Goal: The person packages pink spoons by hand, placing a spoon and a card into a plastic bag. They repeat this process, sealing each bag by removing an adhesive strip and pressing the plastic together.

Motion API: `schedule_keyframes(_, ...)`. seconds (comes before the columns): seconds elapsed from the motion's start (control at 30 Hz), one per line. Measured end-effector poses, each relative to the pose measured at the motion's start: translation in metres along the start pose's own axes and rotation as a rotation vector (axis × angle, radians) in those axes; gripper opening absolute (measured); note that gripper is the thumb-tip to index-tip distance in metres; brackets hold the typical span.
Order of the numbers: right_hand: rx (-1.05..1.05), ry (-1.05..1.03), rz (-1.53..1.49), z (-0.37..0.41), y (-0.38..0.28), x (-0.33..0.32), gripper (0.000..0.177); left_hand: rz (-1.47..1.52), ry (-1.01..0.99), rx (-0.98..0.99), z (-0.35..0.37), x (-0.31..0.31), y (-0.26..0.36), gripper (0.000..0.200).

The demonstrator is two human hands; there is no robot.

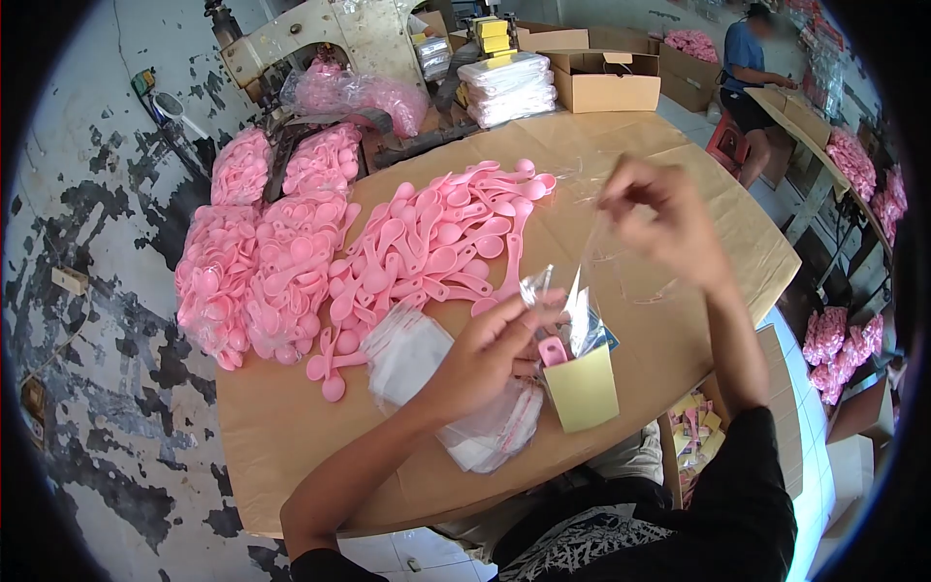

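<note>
My left hand (499, 349) has its fingers closed on a clear plastic bag (539, 287). Just beside its fingertips are a pink spoon handle (554, 351) and a yellow card (585, 388), with a shiny silver packet (580, 320) above the card. My right hand (655, 209) is raised over the table, pinching a thin clear strip of plastic; motion blurs it. Under my left hand lies a stack of clear bags (412, 357). A heap of loose pink spoons (427, 238) lies beyond.
Bagged pink spoons (276, 262) fill the table's left side. Wrapped clear stacks (509, 87) and a cardboard box (609, 82) stand at the back near a machine (310, 34). A box of packed items (693, 436) is by my lap. Another person (747, 82) sits at back right.
</note>
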State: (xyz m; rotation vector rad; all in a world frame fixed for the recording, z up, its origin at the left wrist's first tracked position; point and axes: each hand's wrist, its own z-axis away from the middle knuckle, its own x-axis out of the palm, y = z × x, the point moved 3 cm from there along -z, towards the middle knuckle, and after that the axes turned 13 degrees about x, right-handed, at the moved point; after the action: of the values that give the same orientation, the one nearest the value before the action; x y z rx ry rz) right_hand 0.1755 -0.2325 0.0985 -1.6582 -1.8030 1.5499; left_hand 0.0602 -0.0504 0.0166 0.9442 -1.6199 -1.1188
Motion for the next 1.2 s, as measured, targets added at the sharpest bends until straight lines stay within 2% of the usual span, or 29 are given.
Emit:
schedule_keyframes(0.03,0.068,-0.031,-0.121,0.000,0.009,-0.021,0.011,0.094,0.042,-0.019,-0.004,0.000,0.004,0.043)
schedule_keyframes(0.13,-0.101,-0.390,-0.445,0.011,0.050,-0.061,0.012,0.087,0.000,-0.014,-0.007,-0.009,0.006,0.045)
schedule_keyframes(0.23,0.279,-0.253,0.183,0.011,0.101,-0.053,0.011,-0.033,-0.029,-0.025,-0.007,-0.006,0.000,0.049)
schedule_keyframes(0.27,0.295,-0.227,0.099,0.014,0.102,-0.054,0.012,-0.091,-0.038,-0.025,-0.010,-0.005,-0.006,0.050)
schedule_keyframes(0.33,0.325,-0.180,-0.068,0.021,0.093,-0.044,0.013,-0.115,-0.035,0.077,-0.012,-0.001,-0.017,0.060)
schedule_keyframes(0.37,0.257,-0.146,-0.033,0.023,0.079,-0.042,0.012,-0.154,-0.017,0.089,-0.013,0.004,-0.019,0.063)
schedule_keyframes(0.47,0.148,-0.232,-0.038,0.018,0.040,-0.024,0.010,-0.331,0.009,0.154,-0.011,0.014,-0.016,0.072)
schedule_keyframes(0.53,0.142,-0.259,-0.065,0.016,0.010,-0.011,0.008,-0.486,0.013,0.242,-0.010,0.016,-0.012,0.073)
schedule_keyframes(0.63,0.074,-0.260,-0.076,0.015,-0.027,-0.001,0.006,-0.545,0.072,0.306,-0.010,0.021,-0.010,0.079)
schedule_keyframes(0.73,-0.014,-0.222,-0.047,0.015,-0.050,-0.006,0.006,-0.220,0.053,0.296,-0.015,0.026,-0.017,0.054)
schedule_keyframes(0.87,-0.097,-0.045,-0.164,0.010,-0.070,-0.014,0.005,-0.219,-0.055,0.166,-0.010,0.037,0.004,0.031)
schedule_keyframes(0.9,-0.135,-0.090,-0.134,0.007,-0.066,-0.027,0.008,-0.245,-0.095,0.147,-0.005,0.038,0.009,0.028)
schedule_keyframes(0.93,-0.113,-0.029,-0.094,0.009,-0.064,-0.039,0.012,-0.272,-0.135,0.131,-0.002,0.037,0.012,0.025)
schedule_keyframes(1.0,-0.254,-0.139,-0.236,0.007,-0.026,-0.068,0.015,-0.243,-0.151,0.078,0.002,0.034,0.012,0.027)
schedule_keyframes(1.07,-0.244,-0.355,-0.602,0.007,0.038,-0.075,0.016,-0.239,-0.155,0.032,0.002,0.028,0.017,0.027)
schedule_keyframes(1.13,0.161,-0.276,0.041,0.013,0.117,-0.067,0.019,-0.272,-0.141,0.027,0.001,0.021,0.015,0.028)
schedule_keyframes(1.2,0.102,0.122,0.366,0.023,0.128,-0.072,0.027,-0.273,-0.113,0.039,-0.002,0.016,0.017,0.029)
